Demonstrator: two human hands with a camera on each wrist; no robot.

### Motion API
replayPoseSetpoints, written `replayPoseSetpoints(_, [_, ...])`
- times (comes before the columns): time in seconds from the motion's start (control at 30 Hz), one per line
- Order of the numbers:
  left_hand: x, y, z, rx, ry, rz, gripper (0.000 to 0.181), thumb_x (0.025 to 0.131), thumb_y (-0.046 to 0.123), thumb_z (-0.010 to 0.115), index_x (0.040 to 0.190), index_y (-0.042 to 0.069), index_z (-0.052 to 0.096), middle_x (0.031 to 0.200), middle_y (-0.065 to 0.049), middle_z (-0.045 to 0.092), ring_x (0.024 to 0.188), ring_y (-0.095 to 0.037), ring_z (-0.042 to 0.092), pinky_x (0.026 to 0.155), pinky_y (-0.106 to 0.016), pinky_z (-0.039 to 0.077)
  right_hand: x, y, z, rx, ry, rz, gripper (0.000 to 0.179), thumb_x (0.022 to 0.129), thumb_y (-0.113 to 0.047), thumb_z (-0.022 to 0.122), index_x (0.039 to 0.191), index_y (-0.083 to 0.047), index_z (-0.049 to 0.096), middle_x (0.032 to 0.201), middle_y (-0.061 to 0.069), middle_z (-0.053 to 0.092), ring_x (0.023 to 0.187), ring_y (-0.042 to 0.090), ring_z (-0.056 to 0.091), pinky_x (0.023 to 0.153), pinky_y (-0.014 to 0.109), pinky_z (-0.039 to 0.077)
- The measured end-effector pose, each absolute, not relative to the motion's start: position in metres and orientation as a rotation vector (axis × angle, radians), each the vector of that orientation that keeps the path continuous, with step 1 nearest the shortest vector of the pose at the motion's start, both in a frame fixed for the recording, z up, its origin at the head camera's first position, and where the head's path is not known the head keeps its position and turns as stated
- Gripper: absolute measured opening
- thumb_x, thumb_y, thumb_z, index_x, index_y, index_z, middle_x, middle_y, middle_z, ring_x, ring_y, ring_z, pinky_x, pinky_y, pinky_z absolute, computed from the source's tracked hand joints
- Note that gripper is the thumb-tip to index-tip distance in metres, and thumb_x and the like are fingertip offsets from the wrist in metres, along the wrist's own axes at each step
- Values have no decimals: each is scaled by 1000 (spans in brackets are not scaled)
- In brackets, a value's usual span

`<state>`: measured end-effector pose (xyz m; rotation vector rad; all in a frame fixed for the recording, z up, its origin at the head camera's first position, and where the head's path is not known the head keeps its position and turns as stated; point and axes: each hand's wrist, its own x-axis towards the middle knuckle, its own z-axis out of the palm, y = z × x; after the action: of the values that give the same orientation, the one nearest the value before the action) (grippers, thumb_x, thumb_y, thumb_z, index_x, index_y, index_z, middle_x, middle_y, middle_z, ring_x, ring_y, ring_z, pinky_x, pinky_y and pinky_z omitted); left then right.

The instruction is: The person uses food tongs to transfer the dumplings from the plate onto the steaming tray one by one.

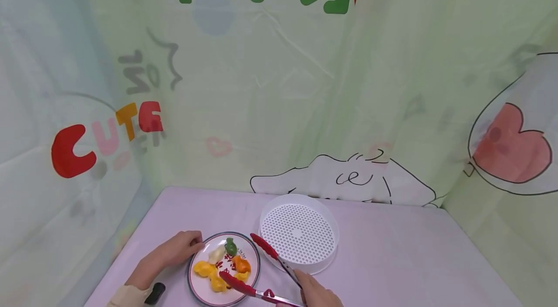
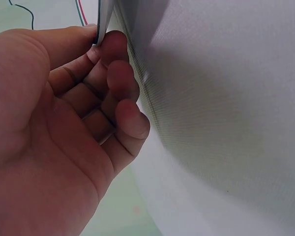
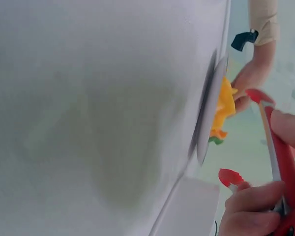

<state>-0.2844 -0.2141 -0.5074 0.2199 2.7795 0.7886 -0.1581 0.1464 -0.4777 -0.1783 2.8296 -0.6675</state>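
Observation:
On the left of the table, a round plate (image 1: 205, 293) with dark rim lines bears several dumpling-shaped pieces: yellow (image 1: 203, 268), whitish (image 1: 216, 254), green (image 1: 230, 247) and orange (image 1: 241, 264). My left hand (image 1: 178, 248) pinches the plate's rim at its upper left; thumb and fingertip meet on the edge (image 2: 104, 19) in the left wrist view. In my right hand (image 1: 317, 292) I hold metal tongs (image 1: 235, 283) with red tips. The tongs are spread apart, one tip over the plate's yellow pieces, the other near the plate's right side. Nothing shows between the tips.
A white perforated round tray (image 1: 332, 234) with a raised rim stands right behind the plate, close to it. A dark strap (image 1: 155, 293) is on the left wrist. Printed curtains (image 1: 279, 103) rise around the pale tabletop (image 1: 401, 258).

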Motion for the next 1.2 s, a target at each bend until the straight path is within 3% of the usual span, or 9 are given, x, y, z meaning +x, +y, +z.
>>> replayPoseSetpoints(0.07, [-284,-214,-507,220,2778,788,8,97,20,66,93,13,64,76,0,56,73,-15,51,67,-28,46,-159,146,-475,-172,2855,-671,74,76,-72,70,120,-14,56,79,-3,49,62,14,47,56,29,42])
replayPoseSetpoints(0.23, [-284,-215,-508,211,2766,799,8,97,20,66,93,13,64,76,0,57,73,-15,51,67,-28,46,-163,146,-474,-165,2873,-593,59,80,-65,71,112,-18,57,77,-2,49,63,15,47,59,29,45])
replayPoseSetpoints(0.4, [-285,-215,-510,210,2761,795,9,97,21,66,93,13,64,77,0,57,73,-15,51,67,-28,46,-164,146,-475,-234,2870,-554,56,80,-68,68,106,-19,58,74,-3,48,61,14,47,57,30,45])
replayPoseSetpoints(0.7, [-284,-216,-508,222,2768,809,8,97,20,66,93,13,64,77,0,56,73,-15,51,66,-29,44,-168,146,-472,-335,2797,-713,48,85,-60,69,115,-22,65,82,-8,59,67,12,52,63,33,46])
replayPoseSetpoints(1.0, [-283,-215,-507,218,2775,809,9,97,20,66,92,13,63,77,0,56,73,-15,50,66,-28,44,-170,150,-472,-353,2794,-766,32,87,-53,70,94,-23,63,72,-9,54,66,10,49,64,31,43])
replayPoseSetpoints(1.2, [-284,-216,-509,248,2766,807,9,97,21,66,94,13,64,77,1,56,74,-14,51,66,-25,44,-170,150,-472,-348,2805,-760,31,88,-51,70,92,-21,63,72,-7,52,66,11,48,63,32,41])
